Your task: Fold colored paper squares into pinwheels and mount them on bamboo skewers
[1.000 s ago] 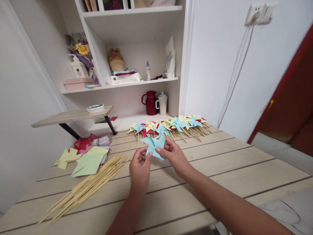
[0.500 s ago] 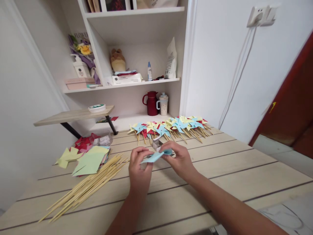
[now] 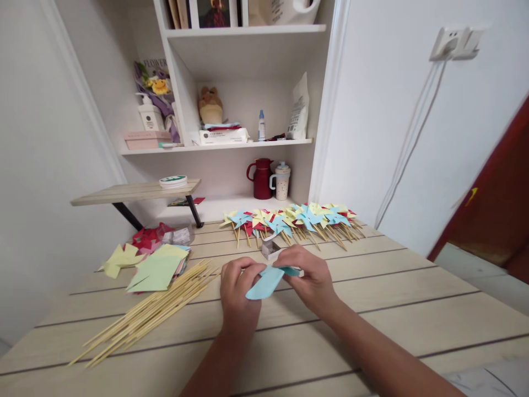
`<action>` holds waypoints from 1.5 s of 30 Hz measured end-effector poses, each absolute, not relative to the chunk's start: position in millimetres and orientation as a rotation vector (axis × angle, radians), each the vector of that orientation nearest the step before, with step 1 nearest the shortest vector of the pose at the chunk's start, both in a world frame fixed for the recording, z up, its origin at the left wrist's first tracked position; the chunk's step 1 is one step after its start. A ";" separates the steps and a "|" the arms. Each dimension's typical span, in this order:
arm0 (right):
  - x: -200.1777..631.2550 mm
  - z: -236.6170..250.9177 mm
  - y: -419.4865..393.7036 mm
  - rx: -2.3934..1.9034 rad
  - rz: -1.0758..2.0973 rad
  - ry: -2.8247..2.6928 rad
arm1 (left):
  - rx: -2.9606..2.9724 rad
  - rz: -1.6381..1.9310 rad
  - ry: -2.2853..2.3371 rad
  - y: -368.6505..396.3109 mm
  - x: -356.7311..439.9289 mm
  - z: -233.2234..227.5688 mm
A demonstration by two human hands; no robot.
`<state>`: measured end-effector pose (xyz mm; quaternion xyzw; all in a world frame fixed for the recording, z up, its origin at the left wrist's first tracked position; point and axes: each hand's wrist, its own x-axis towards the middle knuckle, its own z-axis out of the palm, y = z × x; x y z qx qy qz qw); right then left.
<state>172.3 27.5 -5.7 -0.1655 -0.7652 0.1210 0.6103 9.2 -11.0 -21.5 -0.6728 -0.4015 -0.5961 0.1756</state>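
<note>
Near the table's (image 3: 372,309) middle, the left hand (image 3: 237,298) and right hand (image 3: 308,278) both pinch the blue paper pinwheel (image 3: 266,280). Fingers hide its center. It lies almost flat, its long axis running from lower left to upper right.

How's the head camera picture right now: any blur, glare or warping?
Head view: soft, even light with no glare; the hands and blue paper piece are fairly sharp; wide-angle warping leans the shelf unit and walls outward; the red door at the right edge is smeared.
</note>
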 end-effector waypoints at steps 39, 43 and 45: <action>199.3 -28.2 62.7 -0.833 0.522 -1.531 | -2.223 -0.980 -2.065 -7.1 -32.8 -36.2; 197.4 -26.8 61.5 -0.828 0.559 -1.502 | -2.411 -0.771 -1.735 -33.4 -70.2 -23.4; 196.1 -25.5 60.5 -0.803 0.577 -1.497 | -2.396 -0.716 -1.661 -45.3 -95.2 -11.8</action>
